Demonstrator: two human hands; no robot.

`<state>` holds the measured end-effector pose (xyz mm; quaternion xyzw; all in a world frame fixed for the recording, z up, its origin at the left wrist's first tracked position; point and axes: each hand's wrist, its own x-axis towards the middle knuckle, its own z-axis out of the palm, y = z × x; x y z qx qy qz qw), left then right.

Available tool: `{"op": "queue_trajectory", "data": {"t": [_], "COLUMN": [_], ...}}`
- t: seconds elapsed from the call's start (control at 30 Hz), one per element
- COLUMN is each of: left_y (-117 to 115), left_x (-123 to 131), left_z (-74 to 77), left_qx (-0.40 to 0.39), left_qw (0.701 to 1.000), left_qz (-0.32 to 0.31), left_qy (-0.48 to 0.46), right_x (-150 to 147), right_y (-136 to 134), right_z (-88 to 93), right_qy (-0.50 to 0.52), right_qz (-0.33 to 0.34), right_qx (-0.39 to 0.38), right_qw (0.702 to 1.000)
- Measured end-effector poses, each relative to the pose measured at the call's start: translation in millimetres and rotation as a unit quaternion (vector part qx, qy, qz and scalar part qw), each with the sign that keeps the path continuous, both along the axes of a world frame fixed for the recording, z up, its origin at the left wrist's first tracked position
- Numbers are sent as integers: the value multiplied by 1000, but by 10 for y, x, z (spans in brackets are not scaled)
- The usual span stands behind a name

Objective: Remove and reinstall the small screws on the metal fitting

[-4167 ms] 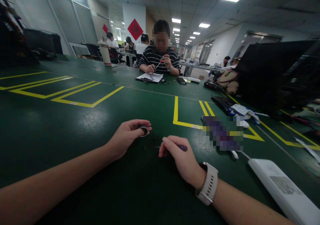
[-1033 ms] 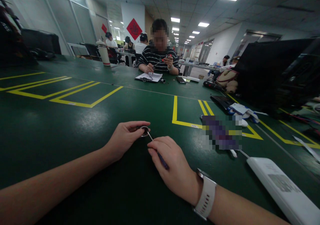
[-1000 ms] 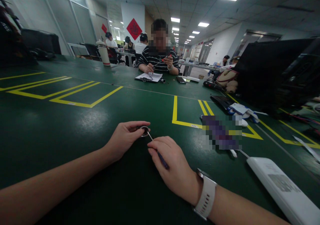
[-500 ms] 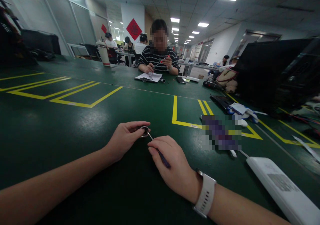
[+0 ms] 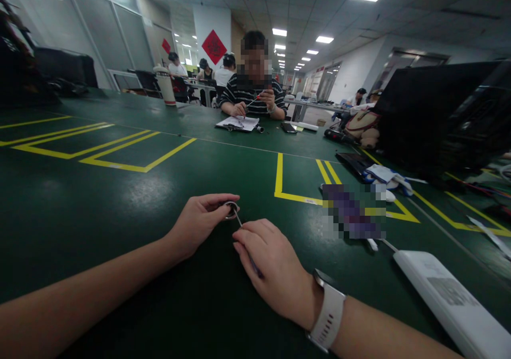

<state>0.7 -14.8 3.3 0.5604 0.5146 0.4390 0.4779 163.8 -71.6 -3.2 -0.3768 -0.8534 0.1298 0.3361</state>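
Just above the green table (image 5: 151, 215), my left hand (image 5: 199, 220) pinches a small metal ring-shaped part (image 5: 230, 204) between thumb and fingers. Its round opening faces me, and the fingers cover its far side. My right hand (image 5: 271, 263) is closed around the dark purple handle of a screwdriver (image 5: 255, 267). The thin metal shaft slants up and left from the right fingers, and its end reaches to the ring's opening. I cannot tell whether the tip touches the inside. A white-strapped watch (image 5: 328, 308) is on my right wrist.
To the right lie a blurred-out phone-like object (image 5: 351, 212), a white power bank or adapter (image 5: 447, 295) with a cable, and gloves (image 5: 387, 178). Yellow tape (image 5: 279, 178) marks the table. Across from me a person (image 5: 253, 95) holds a screwdriver over papers. A cup (image 5: 165, 86) stands far left.
My right hand has turned slightly and shifted a little left, so the screwdriver stands steeper and less of its handle shows. The left hand and the ring have barely moved.
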Motion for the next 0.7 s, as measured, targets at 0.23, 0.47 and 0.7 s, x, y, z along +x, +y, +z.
{"op": "queue_trajectory", "data": {"t": [0.23, 0.47, 0.7], "left_y": [-19, -21, 5], "left_x": [29, 32, 19], "left_z": [46, 55, 41], "left_qx": [0, 1, -9], "left_qw": [1000, 1000, 1000], "left_qz": [14, 13, 8], "left_qy": [2, 21, -7], "right_x": [-6, -33, 71], "right_y": [-18, 3, 36], "right_z": [11, -2, 22], "right_qy": [51, 103, 274], "right_qz": [-6, -20, -75], "right_qx": [-28, -57, -101], "right_qw": [998, 993, 953]}}
